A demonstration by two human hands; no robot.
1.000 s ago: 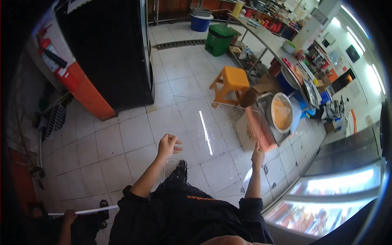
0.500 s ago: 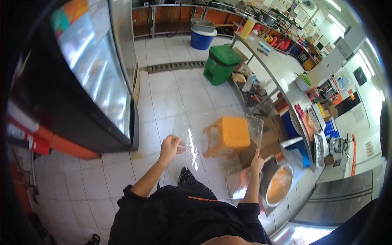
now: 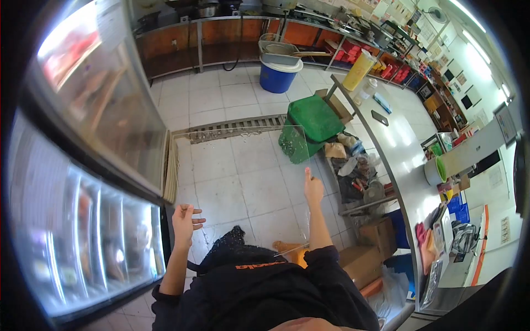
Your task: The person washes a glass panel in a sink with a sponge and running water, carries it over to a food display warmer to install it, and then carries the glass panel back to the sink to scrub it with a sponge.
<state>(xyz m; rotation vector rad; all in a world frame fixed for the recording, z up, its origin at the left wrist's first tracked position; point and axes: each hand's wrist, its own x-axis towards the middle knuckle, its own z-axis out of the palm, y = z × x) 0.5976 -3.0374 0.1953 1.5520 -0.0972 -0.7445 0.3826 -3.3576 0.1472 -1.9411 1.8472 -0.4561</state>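
A clear, see-through panel (image 3: 248, 154), glass or plastic, spans the space in front of my body, with droplets or specks on its surface. My left hand (image 3: 186, 220) is at its left edge, the thumb and fingers closed about the rim. At the opposite edge, my right hand (image 3: 313, 188) grips the panel with the thumb up along it. The floor tiles and part of the green bin show through the sheet. Below my right forearm, a yellow-orange stool (image 3: 298, 256) is mostly hidden by my dark clothing.
A lit glass-door fridge (image 3: 99, 237) stands close on my left. On the right runs a steel table (image 3: 411, 165) with a phone and a yellow roll. Ahead are a green bin (image 3: 316, 118), a floor drain (image 3: 237, 124) and a blue bucket (image 3: 279, 77). Cardboard boxes (image 3: 361, 262) sit under the table.
My view has turned and moved forward toward the green bin and drain. The panel has come along in both hands and now extends ahead of me; the stool has dropped to the lower edge of view.
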